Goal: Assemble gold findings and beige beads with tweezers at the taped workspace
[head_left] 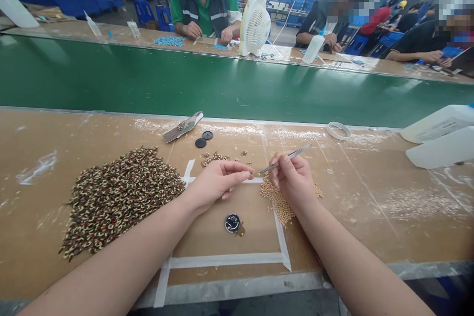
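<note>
My left hand (225,177) is closed in a pinch, thumb against fingertips; whatever sits between them is too small to make out. In my right hand (292,177) is a pair of metal tweezers (296,152), its tip pointing left, close to the left fingertips. Beneath the right hand spreads a heap of small beige beads (282,210). To the left lies a large pile of small dark-and-cream pieces with red spots (122,197). A few similar pieces (213,157) rest behind my left hand. A small round dish of dark liquid (232,223) stands in front of my hands.
White tape (229,259) frames the work spot. Two black discs (201,142) and a folded strip (183,127) lie behind, with a tape roll (338,131) and white bottles (444,145) to the right. Beyond the green belt (177,81), co-workers sit near a white fan (255,24).
</note>
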The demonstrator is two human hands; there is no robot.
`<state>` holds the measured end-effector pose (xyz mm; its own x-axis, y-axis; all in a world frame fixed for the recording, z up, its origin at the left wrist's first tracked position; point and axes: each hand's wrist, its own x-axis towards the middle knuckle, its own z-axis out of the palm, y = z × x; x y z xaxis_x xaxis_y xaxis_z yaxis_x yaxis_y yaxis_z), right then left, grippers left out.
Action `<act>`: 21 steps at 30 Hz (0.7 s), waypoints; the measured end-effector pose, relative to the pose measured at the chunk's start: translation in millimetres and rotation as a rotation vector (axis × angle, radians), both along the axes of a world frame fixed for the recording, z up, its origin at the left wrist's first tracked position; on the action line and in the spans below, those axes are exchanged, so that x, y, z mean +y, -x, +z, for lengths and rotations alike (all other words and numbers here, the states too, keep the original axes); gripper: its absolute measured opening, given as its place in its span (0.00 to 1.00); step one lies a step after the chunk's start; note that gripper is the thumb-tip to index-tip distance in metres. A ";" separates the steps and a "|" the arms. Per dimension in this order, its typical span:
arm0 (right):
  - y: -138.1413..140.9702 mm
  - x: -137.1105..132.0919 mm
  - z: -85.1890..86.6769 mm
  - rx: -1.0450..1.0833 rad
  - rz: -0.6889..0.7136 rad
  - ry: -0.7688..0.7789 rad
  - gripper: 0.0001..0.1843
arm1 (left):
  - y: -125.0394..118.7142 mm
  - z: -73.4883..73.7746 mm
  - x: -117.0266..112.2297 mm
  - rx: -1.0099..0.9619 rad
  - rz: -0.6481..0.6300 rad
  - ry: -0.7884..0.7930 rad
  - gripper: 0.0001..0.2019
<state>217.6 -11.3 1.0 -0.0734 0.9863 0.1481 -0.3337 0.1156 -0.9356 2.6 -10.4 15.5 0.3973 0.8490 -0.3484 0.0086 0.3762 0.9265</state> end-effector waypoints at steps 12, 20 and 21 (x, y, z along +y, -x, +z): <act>-1.9 2.9 -5.8 -0.028 -0.026 -0.024 0.17 | -0.9 -9.2 1.4 0.042 -0.027 -0.111 0.11; 4.7 -4.3 -0.2 -0.222 -0.097 -0.039 0.17 | -5.1 -9.9 -1.6 0.082 -0.102 -0.142 0.09; 6.0 -5.4 0.6 -0.256 -0.104 -0.039 0.18 | -5.3 -9.9 -1.7 0.087 -0.102 -0.139 0.09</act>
